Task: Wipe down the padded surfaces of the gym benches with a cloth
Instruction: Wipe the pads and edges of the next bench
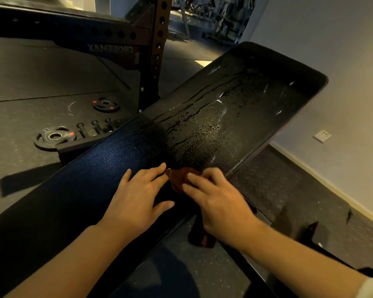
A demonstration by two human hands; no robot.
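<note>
Both hands low on the bench (pixel 125 160), near the viewer's end of the pad. Right hand (pixel 220 203) has its grip narrow, fingers curled down onto a reddish-brown cloth (pixel 177 179), pressing it flat to the pad; a darker fold of the same cloth seems to hang below the wrist off the bench edge, though it is blurred. Left hand (pixel 138 198) lies just left of the grip, fingers straight and spread flat on the pad, fingertips touching the cloth's near corner, likely to brace the body and steady the cloth for the stroke. Beyond the grip the pad shows wet streaks and beads (pixel 202 117), running lengthwise; to the left of the grip the surface looks dry and matte. So the cloth sits at the boundary, probably placed to push into the wet part. Bench long axis runs from behind the left forearm up and away past the grip toward the wall (pixel 342 50). Weight plates (pixel 54 137) lie on the floor well left of both hands.
</note>
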